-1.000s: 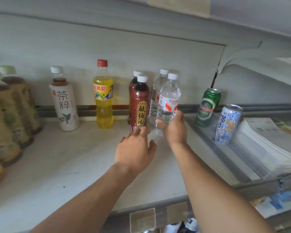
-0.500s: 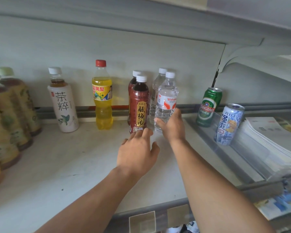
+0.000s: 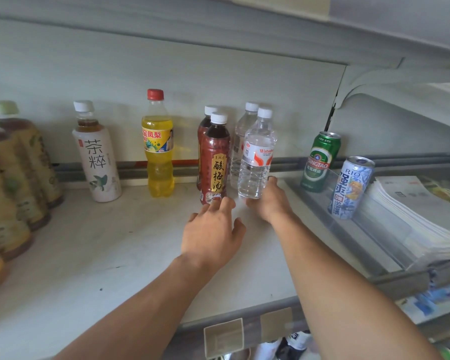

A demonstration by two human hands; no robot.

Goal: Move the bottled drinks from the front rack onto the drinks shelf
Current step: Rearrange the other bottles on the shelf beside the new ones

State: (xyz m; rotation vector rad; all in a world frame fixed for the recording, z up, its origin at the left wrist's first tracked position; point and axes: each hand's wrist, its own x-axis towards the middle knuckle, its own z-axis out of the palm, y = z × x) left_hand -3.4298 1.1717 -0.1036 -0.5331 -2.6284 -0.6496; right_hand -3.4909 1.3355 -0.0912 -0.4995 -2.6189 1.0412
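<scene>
On the drinks shelf (image 3: 94, 255) a clear water bottle (image 3: 256, 162) with a red and white label stands upright beside a dark plum drink bottle (image 3: 215, 162). My right hand (image 3: 266, 201) cups the water bottle's base, with one finger curled round its right side and the thumb at its front. My left hand (image 3: 211, 235) has its fingers spread, and the fingertips touch the foot of the dark bottle. A second dark bottle (image 3: 205, 120) and a second water bottle (image 3: 244, 126) stand right behind them.
Left of these stand a yellow soda bottle (image 3: 158, 149), a white tea bottle (image 3: 95, 157) and several green-capped tea bottles (image 3: 13, 172) at the left edge. To the right are a green beer can (image 3: 321, 162), a blue can (image 3: 352, 188) behind a clear divider, and stacked papers (image 3: 413, 211).
My right hand has slid down the water bottle from its middle to its base, so more of the bottle shows. My left hand stays at the foot of the dark bottle.
</scene>
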